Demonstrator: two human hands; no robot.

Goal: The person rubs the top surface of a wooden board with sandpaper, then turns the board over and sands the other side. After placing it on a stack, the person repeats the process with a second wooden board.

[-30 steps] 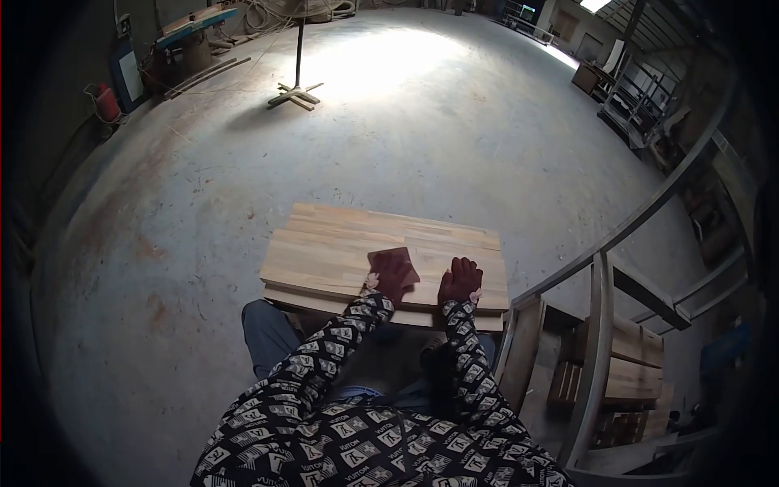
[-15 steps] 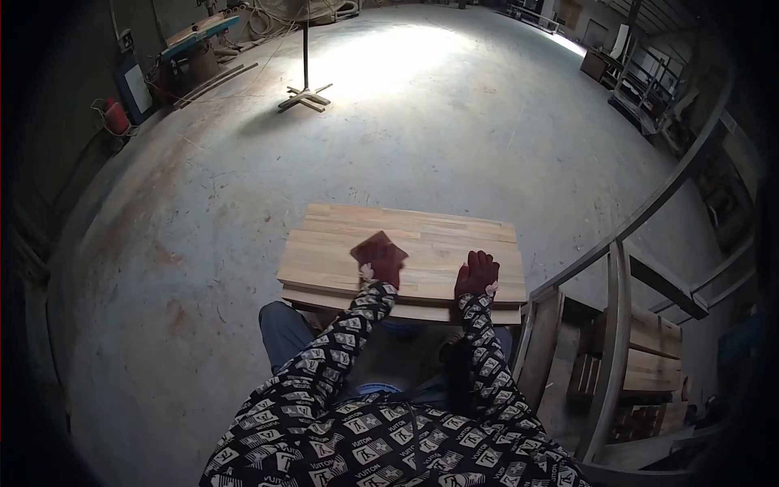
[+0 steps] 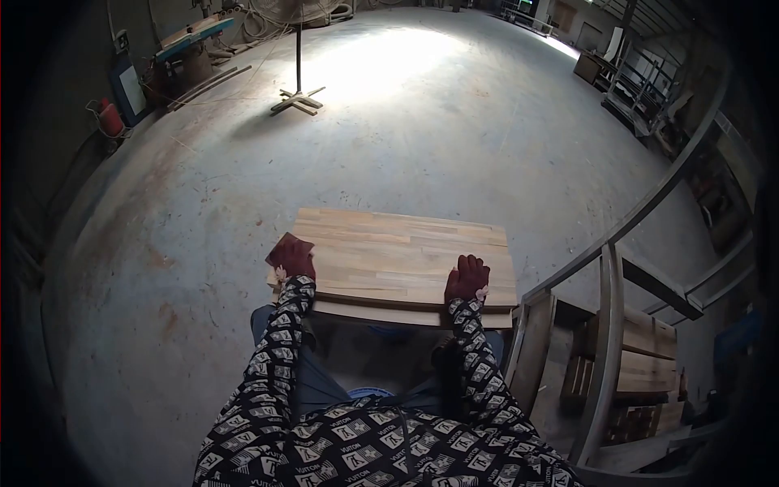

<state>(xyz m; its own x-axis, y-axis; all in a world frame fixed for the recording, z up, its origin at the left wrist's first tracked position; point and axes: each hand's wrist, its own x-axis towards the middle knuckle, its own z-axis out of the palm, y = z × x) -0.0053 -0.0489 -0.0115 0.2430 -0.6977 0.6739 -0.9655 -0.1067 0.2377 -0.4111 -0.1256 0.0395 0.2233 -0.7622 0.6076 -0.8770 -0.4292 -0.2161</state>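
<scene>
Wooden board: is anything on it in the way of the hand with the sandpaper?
Nothing visible. The left hand holds the sandpaper at the board's left edge; only the right hand rests near its right corner.

woodworking workshop | bare concrete floor (image 3: 422, 122) | stacked wood panels (image 3: 641, 357) | machinery (image 3: 191, 36) along wall

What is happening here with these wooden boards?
A seated person in red gloves has a stack of wooden boards in front of their knees. The left hand holds a dark red sheet, probably sandpaper, at the left edge of the top board. The right hand lies on the near right corner of the top board, as if to steady it. More wood sits in a metal rack to the right.
</scene>
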